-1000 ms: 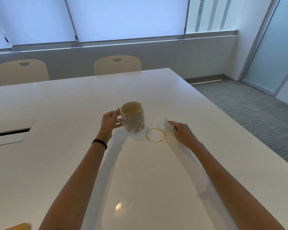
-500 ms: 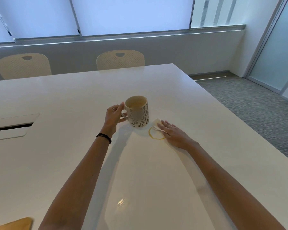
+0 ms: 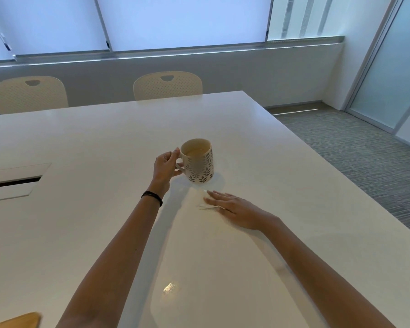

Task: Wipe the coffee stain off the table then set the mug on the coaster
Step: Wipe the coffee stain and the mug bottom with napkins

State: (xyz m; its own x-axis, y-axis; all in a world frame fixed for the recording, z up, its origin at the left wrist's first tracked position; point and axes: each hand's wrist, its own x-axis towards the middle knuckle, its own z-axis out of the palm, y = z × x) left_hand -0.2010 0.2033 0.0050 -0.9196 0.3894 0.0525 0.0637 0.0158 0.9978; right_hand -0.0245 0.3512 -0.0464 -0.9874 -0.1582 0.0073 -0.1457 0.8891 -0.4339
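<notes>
- Our left hand (image 3: 166, 165) curls round the handle of the mug (image 3: 199, 162) and holds it upright just beyond the wiping spot. We judge this keeps the mug out of the wiping path. We cannot tell whether its base touches the counter (image 3: 81, 233)
- Our right hand (image 3: 232, 205) lies flat, fingers straight and close together, pressing a white napkin (image 3: 205, 206) onto the counter just on the near side of the mug. A flat palm spreads pressure for wiping
- The coffee stain does not show: it is either under the napkin and hand or already wiped away
- The coaster (image 3: 19, 320), as we take the wooden piece at the lower left edge to be, sits well apart from the mug, so that step is not yet done
- Half a second ago part of the brown ring showed beside the fingertips, and now none does. The right hand and napkin have slid towards us across that spot, while the left hand's grip on the handle is unchanged
</notes>
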